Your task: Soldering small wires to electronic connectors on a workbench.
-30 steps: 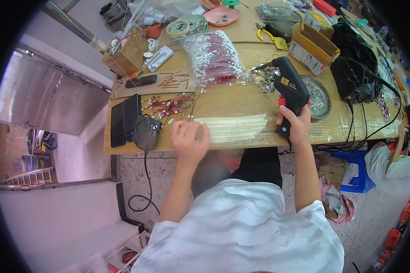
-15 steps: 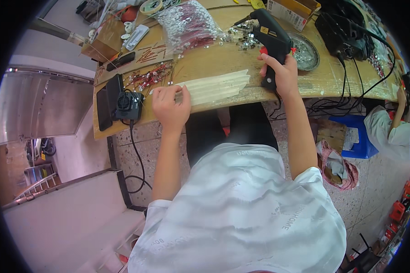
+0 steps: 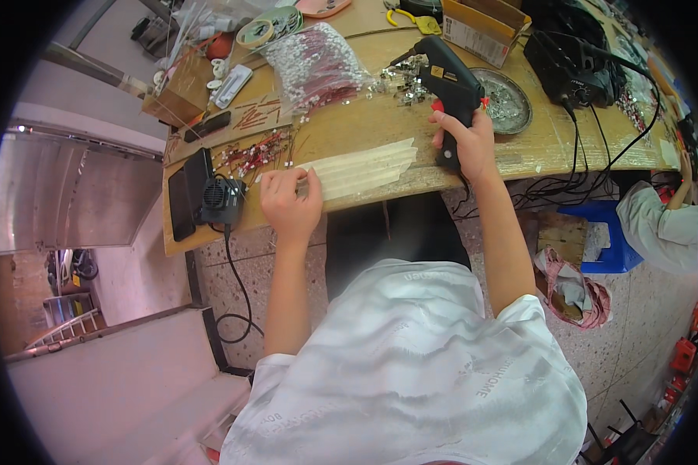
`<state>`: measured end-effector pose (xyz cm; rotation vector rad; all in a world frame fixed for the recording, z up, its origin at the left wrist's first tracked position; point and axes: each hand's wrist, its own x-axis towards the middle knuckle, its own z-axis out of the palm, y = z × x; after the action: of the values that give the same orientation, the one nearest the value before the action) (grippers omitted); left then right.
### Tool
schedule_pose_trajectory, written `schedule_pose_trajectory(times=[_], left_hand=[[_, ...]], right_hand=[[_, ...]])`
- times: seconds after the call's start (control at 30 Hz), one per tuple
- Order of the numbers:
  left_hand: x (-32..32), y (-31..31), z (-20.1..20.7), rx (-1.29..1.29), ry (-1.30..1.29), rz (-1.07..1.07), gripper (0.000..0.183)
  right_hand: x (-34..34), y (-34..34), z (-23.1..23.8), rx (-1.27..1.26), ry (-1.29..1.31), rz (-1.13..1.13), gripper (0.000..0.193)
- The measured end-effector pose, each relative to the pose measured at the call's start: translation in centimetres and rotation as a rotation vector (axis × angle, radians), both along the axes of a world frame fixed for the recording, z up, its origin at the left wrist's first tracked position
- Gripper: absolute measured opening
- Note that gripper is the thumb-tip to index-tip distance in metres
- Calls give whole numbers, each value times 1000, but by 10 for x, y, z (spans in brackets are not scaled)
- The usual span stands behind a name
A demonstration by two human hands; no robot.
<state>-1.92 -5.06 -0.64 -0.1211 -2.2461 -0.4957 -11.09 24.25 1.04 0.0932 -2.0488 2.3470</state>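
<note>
My right hand (image 3: 468, 146) is wrapped around the grip of a black glue gun (image 3: 448, 77) with a red trigger. Its thin nozzle points left, over a heap of small shiny metal pieces (image 3: 408, 84). At the table's near edge, my left hand (image 3: 291, 203) has its fingers curled in, thumb against forefinger, by the left end of pale tape strips (image 3: 364, 170). Whatever may be between those fingers is hidden. Just beyond this hand lie thin red and black wires with small connectors (image 3: 256, 153).
A round metal dish (image 3: 526, 116) stands right of the glue gun, near a black corded box (image 3: 570, 70). A bag of white connectors (image 3: 318, 66) lies farther back. A small black fan-like device (image 3: 222, 200) sits left. Another person's sleeve (image 3: 659, 225) shows at far right.
The whole view has shifted a little, bringing more of the table's far side into sight. Both hands keep about the same places over the table, with the same holds.
</note>
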Motion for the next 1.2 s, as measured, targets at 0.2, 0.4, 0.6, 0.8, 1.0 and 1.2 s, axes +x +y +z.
schedule_pose_trajectory(times=[0.2,0.4,0.6,0.8,1.0,1.2], left_hand=[[-3,2,2,-9,-9,-5,10],[-3,3,7,-11,-40,-16,11],[-6,4,11,37,-102,-26,10],[-55,19,37,-21,-133,-75,13],[-110,32,37,-257,-249,-34,14],[-124,36,30,-340,-268,23,12]], right_hand=[[2,-2,7,-42,18,-22,23],[2,-1,7,-59,-26,-5,20],[0,1,0,-20,-24,34,31],[1,-1,6,-31,-28,24,23],[-1,-2,3,-50,-18,-1,18],[3,0,8,-31,-25,18,22]])
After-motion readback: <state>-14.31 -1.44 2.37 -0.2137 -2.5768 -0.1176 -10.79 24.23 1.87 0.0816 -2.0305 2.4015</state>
